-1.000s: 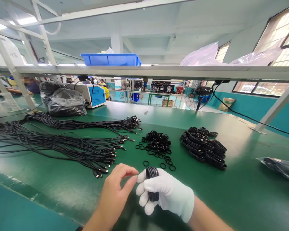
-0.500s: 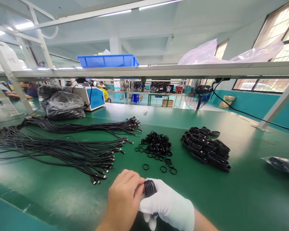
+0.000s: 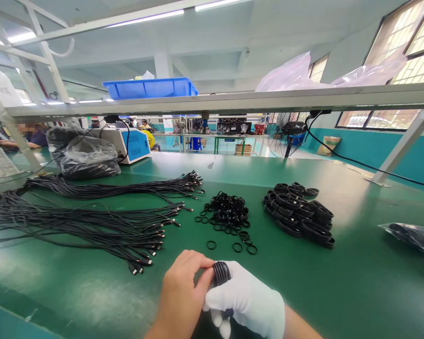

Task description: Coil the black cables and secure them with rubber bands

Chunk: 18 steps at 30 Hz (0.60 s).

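Observation:
A coiled black cable (image 3: 221,273) sits between my two hands near the front of the green table. My right hand (image 3: 245,296), in a white glove, is wrapped around the coil. My bare left hand (image 3: 185,292) pinches the coil's left side with thumb and forefinger. Part of the cable is hidden inside the glove. Just beyond my hands lie a few loose black rings (image 3: 237,247), and behind them a heap of black rings (image 3: 229,209).
Long black cables (image 3: 109,221) with metal-tipped plugs spread across the left. Coiled cables (image 3: 297,212) are piled to the right, beside a plastic bag (image 3: 410,238). A shelf (image 3: 226,102) bearing a blue tray (image 3: 151,88) crosses above the table.
Both hands keep their grip on the coil, with little movement. The whole view has shifted slightly, so the table's things appear a bit farther left.

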### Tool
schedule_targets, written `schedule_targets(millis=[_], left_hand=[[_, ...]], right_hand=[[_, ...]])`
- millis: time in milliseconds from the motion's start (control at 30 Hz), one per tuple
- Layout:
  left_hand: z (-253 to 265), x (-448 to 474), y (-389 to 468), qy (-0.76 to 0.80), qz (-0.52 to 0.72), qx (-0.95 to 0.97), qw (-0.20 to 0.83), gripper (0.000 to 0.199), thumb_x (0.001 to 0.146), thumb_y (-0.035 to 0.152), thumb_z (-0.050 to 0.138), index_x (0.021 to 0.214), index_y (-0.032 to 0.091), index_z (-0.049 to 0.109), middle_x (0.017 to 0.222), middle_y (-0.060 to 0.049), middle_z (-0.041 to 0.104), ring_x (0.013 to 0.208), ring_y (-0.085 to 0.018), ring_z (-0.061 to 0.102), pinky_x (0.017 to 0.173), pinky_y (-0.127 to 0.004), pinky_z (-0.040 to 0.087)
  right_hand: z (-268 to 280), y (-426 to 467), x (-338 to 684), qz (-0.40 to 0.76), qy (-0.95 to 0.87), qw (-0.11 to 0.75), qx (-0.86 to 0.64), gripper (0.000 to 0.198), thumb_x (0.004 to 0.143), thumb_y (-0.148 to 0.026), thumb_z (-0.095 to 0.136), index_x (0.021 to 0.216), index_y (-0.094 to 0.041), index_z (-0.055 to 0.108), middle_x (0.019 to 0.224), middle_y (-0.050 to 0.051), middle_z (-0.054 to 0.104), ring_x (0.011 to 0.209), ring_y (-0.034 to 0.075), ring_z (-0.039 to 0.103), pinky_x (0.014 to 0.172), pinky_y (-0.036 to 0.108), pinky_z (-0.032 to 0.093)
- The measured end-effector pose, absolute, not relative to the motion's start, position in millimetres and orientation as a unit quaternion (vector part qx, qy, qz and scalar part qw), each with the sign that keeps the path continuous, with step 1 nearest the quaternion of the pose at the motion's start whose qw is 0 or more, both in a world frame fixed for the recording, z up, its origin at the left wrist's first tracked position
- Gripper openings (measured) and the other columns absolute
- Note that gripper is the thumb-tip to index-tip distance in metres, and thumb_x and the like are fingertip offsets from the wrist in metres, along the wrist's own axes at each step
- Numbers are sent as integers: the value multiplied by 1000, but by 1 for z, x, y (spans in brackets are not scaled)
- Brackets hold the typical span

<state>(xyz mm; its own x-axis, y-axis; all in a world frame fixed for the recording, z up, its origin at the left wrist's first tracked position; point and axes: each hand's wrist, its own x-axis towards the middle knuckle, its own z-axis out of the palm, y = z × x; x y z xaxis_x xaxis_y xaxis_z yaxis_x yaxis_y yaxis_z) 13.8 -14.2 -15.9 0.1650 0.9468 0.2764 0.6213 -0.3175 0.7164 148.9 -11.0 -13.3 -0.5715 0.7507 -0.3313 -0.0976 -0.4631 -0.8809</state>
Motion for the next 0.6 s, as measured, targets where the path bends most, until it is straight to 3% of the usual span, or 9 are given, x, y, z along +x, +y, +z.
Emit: schedule_targets(millis=[200, 400, 600], left_hand=[[10, -1, 8, 509, 285, 714, 388, 15, 73, 19, 54, 83, 20, 65, 81, 0, 67, 79, -18, 60, 73, -27, 45], [-11, 0, 59, 558, 246, 726, 318, 13, 73, 24, 52, 77, 19, 63, 70, 0, 64, 69, -17, 58, 63, -26, 42], [-38, 20, 65, 568, 263, 712, 318, 9, 66, 15, 57, 63, 23, 54, 65, 3, 52, 70, -17, 53, 61, -23, 34]], right_hand=[[-12, -10, 152, 772, -407, 307, -379, 15, 48, -13, 60, 63, -12, 55, 42, -3, 49, 33, 9, 46, 30, 18, 35], [-22, 4, 176, 742, -276, 487, -369, 40, 58, -35, 73, 88, -15, 55, 66, 1, 60, 54, 11, 55, 45, 20, 38], [-26, 8, 183, 769, -274, 452, -359, 46, 58, -39, 75, 91, -16, 54, 78, 4, 62, 71, 18, 64, 62, 30, 47]])
